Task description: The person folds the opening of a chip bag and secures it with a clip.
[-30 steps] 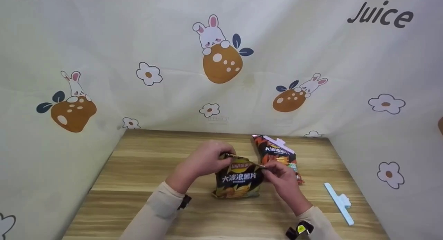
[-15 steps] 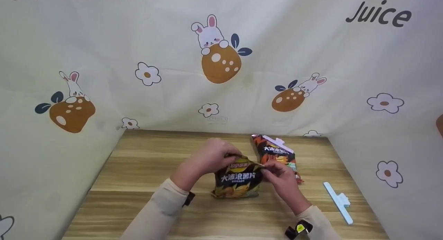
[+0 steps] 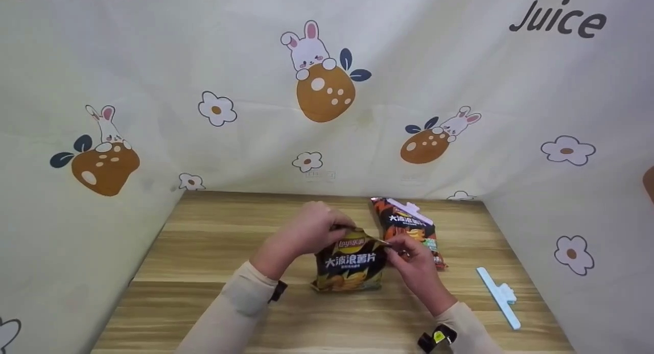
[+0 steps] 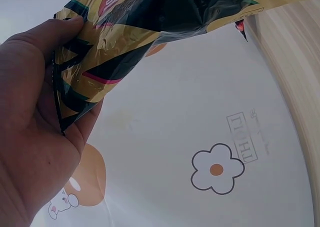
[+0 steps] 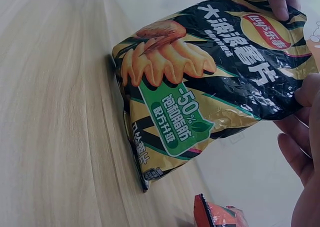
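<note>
Nearest, two pale sleeves [image 3: 225,315] are seen reaching in from below, with a dark strap [image 3: 437,338] worn at the right wrist. To the right, a light blue clip [image 3: 499,297] is found lying on the table [image 3: 204,241], well apart from both hands and held by neither.

Between the hands, a black and gold chip bag [image 3: 352,267] is stood on its base on the table, with its printed front turned toward the wearer. Its upper left corner is pinched by the thumb and fingers of the left hand [image 3: 314,229]; its upper right corner is pinched by the thumb and fingertips of the right hand [image 3: 416,262]. The top edge is thereby held up, slanting lower toward the right (whether the bag has been unsealed cannot be told). The step in hand is judged to be the straightening of that edge. For the next move, the corners would need to be levelled and the edge kept flat, without the base being tipped.

Farther off, a red chip bag [image 3: 411,235] is partly hidden by the right hand; a pink clip [image 3: 410,211] is set across its upper end. Beyond, a printed cloth [image 3: 250,155] is hung.
</note>
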Available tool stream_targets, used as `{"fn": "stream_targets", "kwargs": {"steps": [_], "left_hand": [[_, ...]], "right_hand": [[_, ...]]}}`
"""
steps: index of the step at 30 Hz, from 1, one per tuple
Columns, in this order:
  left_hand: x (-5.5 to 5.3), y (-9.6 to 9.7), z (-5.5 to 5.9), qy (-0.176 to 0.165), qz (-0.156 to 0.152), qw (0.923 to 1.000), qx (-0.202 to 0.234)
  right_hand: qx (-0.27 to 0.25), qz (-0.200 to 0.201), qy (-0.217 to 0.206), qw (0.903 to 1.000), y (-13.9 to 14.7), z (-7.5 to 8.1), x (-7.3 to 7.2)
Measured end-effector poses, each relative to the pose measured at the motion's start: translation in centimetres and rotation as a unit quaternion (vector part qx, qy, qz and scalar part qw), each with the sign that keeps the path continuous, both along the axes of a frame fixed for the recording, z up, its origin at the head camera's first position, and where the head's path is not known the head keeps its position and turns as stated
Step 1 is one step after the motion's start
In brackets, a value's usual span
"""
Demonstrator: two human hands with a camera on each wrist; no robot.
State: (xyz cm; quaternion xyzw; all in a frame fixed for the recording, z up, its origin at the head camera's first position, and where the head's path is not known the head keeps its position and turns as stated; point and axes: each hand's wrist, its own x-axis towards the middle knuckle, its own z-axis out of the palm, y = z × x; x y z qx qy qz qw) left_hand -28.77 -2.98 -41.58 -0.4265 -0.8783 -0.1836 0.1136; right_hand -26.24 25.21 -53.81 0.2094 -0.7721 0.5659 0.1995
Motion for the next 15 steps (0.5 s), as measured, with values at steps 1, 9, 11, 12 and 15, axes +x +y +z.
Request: {"fn": "stream_targets", "kwargs": {"steps": [1, 9, 11, 12, 15], "left_hand": [[0.0, 0.0, 0.0, -0.002, 0.000, 1.0000, -0.001], [0.0, 0.1, 0.0, -0.014, 0.008, 0.9998, -0.011], [-0.1, 0.1, 0.0, -0.018, 0.009, 0.9998, -0.010], [-0.1, 0.1, 0.0, -0.019, 0.009, 0.9997, -0.009], [-0.3, 0.1, -0.1, -0.024, 0.005, 0.9997, 0.000]], "right_hand": [[0.001, -0.003, 0.003, 1.0000, -0.1, 0.0, 0.0], [0.017, 0.003, 0.047, 0.9988, -0.6, 1.2, 0.8], [0.021, 0.016, 0.064, 0.9976, -0.4, 0.8, 0.4], [0.025, 0.021, 0.076, 0.9966, -0.2, 0.5, 0.1], [0.034, 0.039, 0.111, 0.9925, 0.2, -0.4, -0.8]]}}
